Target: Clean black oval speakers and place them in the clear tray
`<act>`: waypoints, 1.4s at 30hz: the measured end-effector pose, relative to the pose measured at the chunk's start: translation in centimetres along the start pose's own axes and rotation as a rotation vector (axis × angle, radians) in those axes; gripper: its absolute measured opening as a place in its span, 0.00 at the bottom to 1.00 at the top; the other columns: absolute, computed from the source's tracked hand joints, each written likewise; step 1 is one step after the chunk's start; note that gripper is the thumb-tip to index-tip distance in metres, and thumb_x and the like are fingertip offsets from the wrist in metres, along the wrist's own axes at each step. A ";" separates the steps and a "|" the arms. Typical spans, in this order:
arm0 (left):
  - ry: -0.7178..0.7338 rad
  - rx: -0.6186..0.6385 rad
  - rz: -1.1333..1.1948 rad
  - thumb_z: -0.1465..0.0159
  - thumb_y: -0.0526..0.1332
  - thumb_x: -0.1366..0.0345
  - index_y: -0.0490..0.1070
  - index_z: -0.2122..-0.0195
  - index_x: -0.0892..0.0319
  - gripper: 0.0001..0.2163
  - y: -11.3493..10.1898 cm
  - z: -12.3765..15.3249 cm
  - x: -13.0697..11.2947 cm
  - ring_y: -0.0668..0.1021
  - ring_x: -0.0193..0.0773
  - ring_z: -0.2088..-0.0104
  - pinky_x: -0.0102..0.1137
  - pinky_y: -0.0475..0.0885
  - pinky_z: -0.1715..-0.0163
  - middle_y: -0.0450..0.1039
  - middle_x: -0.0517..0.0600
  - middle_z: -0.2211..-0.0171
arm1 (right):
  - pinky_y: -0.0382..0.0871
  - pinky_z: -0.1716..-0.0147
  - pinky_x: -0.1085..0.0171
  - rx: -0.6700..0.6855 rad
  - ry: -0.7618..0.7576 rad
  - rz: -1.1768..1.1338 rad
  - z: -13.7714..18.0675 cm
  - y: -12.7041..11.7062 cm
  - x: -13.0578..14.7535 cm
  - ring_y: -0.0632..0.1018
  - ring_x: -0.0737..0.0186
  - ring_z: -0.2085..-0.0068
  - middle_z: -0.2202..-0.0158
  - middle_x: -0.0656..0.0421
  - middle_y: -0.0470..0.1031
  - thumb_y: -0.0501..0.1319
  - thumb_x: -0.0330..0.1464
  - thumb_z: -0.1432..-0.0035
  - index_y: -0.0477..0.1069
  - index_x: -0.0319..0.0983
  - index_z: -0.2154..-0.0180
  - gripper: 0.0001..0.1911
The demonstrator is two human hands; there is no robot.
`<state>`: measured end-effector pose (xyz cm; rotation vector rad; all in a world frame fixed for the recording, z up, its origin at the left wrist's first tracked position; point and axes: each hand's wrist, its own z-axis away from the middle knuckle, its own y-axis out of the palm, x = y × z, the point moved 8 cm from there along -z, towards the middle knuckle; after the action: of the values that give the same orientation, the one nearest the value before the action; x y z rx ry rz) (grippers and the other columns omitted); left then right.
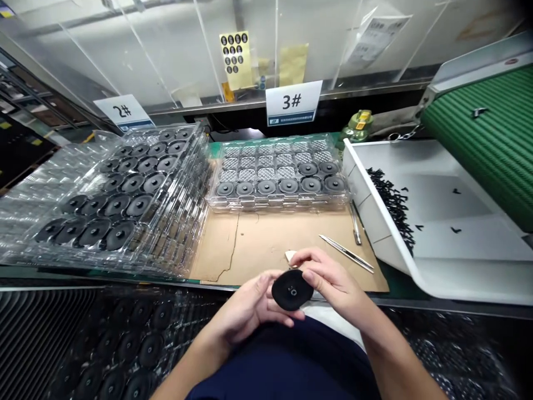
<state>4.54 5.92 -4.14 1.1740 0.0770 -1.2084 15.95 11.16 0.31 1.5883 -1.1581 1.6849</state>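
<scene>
Between my hands, just in front of my body, is a round black disc point(287, 297) with a small ring mark at its centre. My left hand point(260, 305) cradles it from below and the left, fingers curled behind it. With thumb on the face and fingers behind, my right hand point(328, 278) grips its upper right edge. A small white piece point(290, 255) shows beyond my right fingers. Ahead, a clear plastic tray point(277, 203) holds several similar black discs point(288, 186) in its front and right pockets.
Tall stacked clear trays point(166, 244) with discs stand left. Tweezers point(347, 253) and a metal tool point(356, 225) lie on the cardboard point(258, 244). At right, a white bin point(387, 261) holds small black parts point(389, 205) beside a green ribbed conveyor point(491, 133). More discs point(150, 350) sit below left.
</scene>
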 end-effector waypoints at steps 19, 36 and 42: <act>0.387 -0.122 0.383 0.48 0.70 0.61 0.68 0.49 0.51 0.24 -4.0 1.9 -1.2 0.71 0.48 0.45 0.36 0.67 0.46 0.65 0.52 0.42 | 0.61 0.44 0.61 -0.270 0.016 0.224 0.4 3.0 0.4 0.66 0.60 0.41 0.40 0.58 0.64 0.48 0.41 0.35 0.56 0.47 0.40 0.22; 0.545 -0.260 0.278 0.53 0.73 0.70 0.70 0.54 0.49 0.25 -3.9 3.3 -3.5 0.71 0.44 0.45 0.31 0.69 0.48 0.71 0.45 0.50 | 0.38 0.37 0.46 0.040 -0.470 0.659 2.1 9.9 3.9 0.51 0.53 0.34 0.42 0.51 0.67 0.46 0.42 0.35 0.40 0.31 0.35 0.34; 0.502 -0.181 0.294 0.53 0.73 0.65 0.69 0.51 0.49 0.27 -3.3 3.4 -3.0 0.74 0.45 0.47 0.32 0.70 0.49 0.70 0.48 0.47 | 0.41 0.37 0.46 -0.046 -0.464 0.695 2.8 7.7 3.2 0.57 0.55 0.35 0.47 0.55 0.73 0.48 0.36 0.35 0.49 0.36 0.37 0.27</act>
<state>-0.91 5.87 -2.96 1.2546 0.3699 -0.6183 10.34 4.51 1.53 1.7124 -2.1615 1.6876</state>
